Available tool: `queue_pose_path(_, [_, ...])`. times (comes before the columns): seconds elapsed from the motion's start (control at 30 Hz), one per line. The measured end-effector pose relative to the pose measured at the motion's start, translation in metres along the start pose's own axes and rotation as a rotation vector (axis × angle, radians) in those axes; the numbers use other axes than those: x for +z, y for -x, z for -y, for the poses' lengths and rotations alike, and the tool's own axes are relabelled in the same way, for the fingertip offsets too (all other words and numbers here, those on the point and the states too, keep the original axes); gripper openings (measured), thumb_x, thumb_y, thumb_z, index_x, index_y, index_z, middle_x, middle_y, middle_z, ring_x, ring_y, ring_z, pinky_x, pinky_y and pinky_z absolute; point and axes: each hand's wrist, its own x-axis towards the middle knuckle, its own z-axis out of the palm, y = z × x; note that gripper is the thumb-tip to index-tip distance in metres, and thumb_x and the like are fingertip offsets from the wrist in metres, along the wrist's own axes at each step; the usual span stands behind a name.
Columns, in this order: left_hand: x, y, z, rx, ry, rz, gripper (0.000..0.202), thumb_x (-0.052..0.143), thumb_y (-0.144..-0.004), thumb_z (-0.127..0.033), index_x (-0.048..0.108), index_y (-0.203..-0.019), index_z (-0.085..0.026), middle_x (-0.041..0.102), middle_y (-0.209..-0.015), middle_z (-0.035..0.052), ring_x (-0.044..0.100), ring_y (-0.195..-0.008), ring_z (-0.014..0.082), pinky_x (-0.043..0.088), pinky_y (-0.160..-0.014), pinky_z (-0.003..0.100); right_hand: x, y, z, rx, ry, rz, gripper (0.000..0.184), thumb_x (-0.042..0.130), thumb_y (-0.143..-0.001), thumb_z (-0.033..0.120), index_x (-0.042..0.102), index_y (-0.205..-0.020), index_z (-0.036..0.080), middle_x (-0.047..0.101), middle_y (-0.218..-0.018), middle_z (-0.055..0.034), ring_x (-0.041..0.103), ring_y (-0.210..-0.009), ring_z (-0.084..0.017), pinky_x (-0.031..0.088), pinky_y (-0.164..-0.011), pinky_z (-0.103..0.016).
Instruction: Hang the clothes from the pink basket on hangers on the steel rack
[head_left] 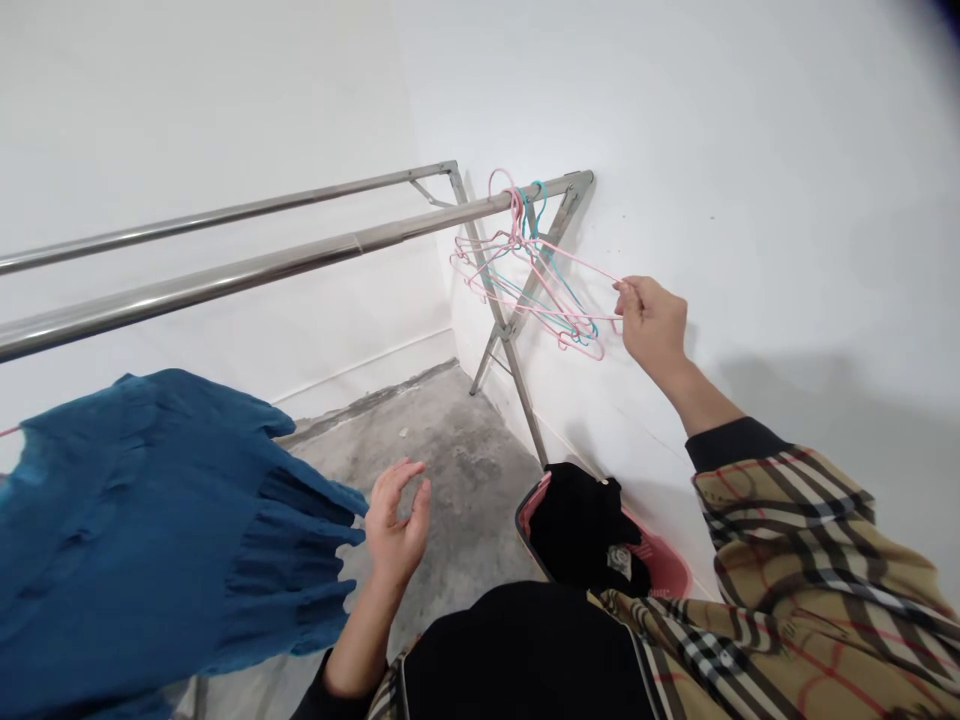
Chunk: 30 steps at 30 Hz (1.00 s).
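Observation:
My right hand (651, 325) is closed on the end of a pink wire hanger (574, 258), at the right end of the drying rack. Several other pink hangers and a few teal hangers (559, 275) hang bunched together from the front rail (420, 222). Low in front of me, my left hand (397, 520) is held up with fingers curved and apart, nothing in it. Just left of that hand hangs a blue garment (142, 530) with gathered, ruffled parts; a bit of pink hanger shows at its left edge.
A second metal rail (300, 202) runs behind the front one. The rack's crossed legs (508, 335) stand near the wall corner. On the concrete floor (457, 470), a pink basket (667, 560) holds black clothing (581, 530), close to my body at the right wall.

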Motion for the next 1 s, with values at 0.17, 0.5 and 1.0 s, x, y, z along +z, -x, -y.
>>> queue_pose_path(0.17, [0.010, -0.036, -0.003, 0.052, 0.008, 0.036, 0.022, 0.060, -0.089, -0.026, 0.064, -0.110, -0.019, 0.072, -0.105, 0.0096, 0.068, -0.104, 0.0229, 0.053, -0.093, 0.040, 0.007, -0.015, 0.015, 0.162, -0.311, -0.045, 0.037, 0.045, -0.098, 0.052, 0.062, -0.093, 0.020, 0.059, -0.059, 0.0031, 0.054, -0.046, -0.010, 0.046, -0.047, -0.023])
queue_pose_path(0.5, [0.026, -0.099, -0.016, 0.171, -0.044, 0.104, 0.086, 0.066, -0.083, -0.052, 0.025, -0.151, -0.018, 0.019, -0.161, 0.0200, 0.016, -0.150, 0.0364, 0.019, -0.119, 0.057, -0.065, 0.080, 0.041, 0.221, -0.529, 0.136, 0.022, 0.051, -0.099, 0.037, 0.066, -0.097, 0.021, 0.063, -0.060, 0.0024, 0.061, -0.051, -0.010, 0.053, -0.052, -0.026])
queue_pose_path(1.0, [0.079, 0.024, -0.002, -0.419, 0.246, 0.833, 0.034, 0.057, -0.087, -0.041, 0.077, -0.102, -0.018, 0.074, -0.073, 0.0036, 0.065, -0.062, 0.0166, 0.053, -0.062, 0.026, -0.047, 0.284, -0.097, 1.350, -0.367, 0.703, 0.049, 0.036, -0.097, 0.053, 0.066, -0.115, 0.018, 0.073, -0.106, -0.0109, 0.068, -0.092, -0.020, 0.054, -0.076, -0.029])
